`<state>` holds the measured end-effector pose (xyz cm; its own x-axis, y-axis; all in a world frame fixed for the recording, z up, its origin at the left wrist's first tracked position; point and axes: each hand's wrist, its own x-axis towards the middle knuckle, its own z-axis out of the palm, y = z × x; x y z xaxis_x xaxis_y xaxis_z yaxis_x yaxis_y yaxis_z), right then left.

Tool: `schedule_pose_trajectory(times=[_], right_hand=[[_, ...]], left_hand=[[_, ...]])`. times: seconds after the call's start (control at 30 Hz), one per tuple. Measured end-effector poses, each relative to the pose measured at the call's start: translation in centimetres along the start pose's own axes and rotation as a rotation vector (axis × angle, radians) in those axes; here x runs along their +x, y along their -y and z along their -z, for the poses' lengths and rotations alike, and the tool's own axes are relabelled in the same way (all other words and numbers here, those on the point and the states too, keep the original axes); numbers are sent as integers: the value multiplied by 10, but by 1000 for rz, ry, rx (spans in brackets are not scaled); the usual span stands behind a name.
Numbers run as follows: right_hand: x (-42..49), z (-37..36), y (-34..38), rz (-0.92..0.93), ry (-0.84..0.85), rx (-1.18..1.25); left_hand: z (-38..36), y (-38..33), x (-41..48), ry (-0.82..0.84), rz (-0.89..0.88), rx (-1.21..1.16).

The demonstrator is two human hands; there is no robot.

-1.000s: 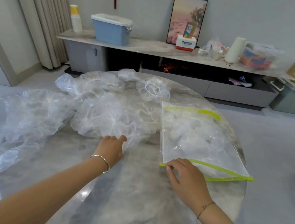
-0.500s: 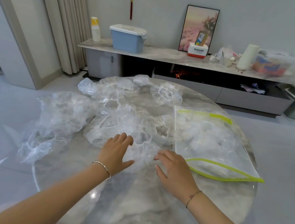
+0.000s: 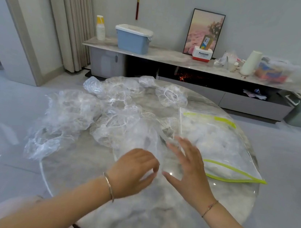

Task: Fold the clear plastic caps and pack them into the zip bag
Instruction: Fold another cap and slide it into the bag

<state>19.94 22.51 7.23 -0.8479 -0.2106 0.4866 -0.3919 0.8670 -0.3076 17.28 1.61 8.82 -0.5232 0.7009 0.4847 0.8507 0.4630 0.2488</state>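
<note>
Several crumpled clear plastic caps (image 3: 70, 115) lie heaped on the left and far side of the round marble table (image 3: 151, 222), and one cap (image 3: 171, 96) lies apart at the back. The zip bag (image 3: 222, 141), with a yellow-green zip, lies flat on the right with its mouth toward me and whitish folded plastic inside. The nearest cap (image 3: 139, 135) is stretched toward me. My left hand (image 3: 135, 170) has its fingers curled on that cap's near edge. My right hand (image 3: 187, 165) hovers beside it with fingers spread, just left of the bag's mouth. Both hands are motion-blurred.
A long low sideboard (image 3: 172, 56) stands behind the table with a blue bin (image 3: 133, 39), a framed picture (image 3: 203, 33), a white roll (image 3: 250, 62) and boxes. Grey floor surrounds the table; the caps on the left overhang its edge.
My right hand left the bag's mouth and moved left to the caps. My left hand's fingers curled and pulled a cap toward me, and both hands came nearer.
</note>
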Motion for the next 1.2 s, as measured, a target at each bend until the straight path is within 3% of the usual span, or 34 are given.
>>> schedule_pose_trajectory(times=[0.27,0.37,0.47,0.6,0.73,0.83,1.0,1.07,1.13,1.2], right_hand=[[-60,-18,10,-17,456,221],[-69,-24,16,-4,475,178],[-74,-38,15,7,408,122],[-73,-38,9,-54,404,153],[-77,-26,6,-262,455,307],[-80,-25,1,-490,344,564],[-77,-22,-8,-743,162,736],[-79,-22,-12,-809,135,720],[-81,-22,-16,-809,89,622],[-83,-23,-16,-703,24,431]], left_hand=[[-17,-21,-43,35,165,-91],[-16,-15,-53,90,242,-189],[-20,-6,-63,259,288,-242],[-30,11,-78,526,259,-9],[-32,19,-87,645,231,65],[-34,21,-85,520,220,17],[-32,16,-74,289,584,-393],[-36,13,-69,270,733,-518],[-36,12,-65,264,794,-432],[-36,11,-64,186,737,-278]])
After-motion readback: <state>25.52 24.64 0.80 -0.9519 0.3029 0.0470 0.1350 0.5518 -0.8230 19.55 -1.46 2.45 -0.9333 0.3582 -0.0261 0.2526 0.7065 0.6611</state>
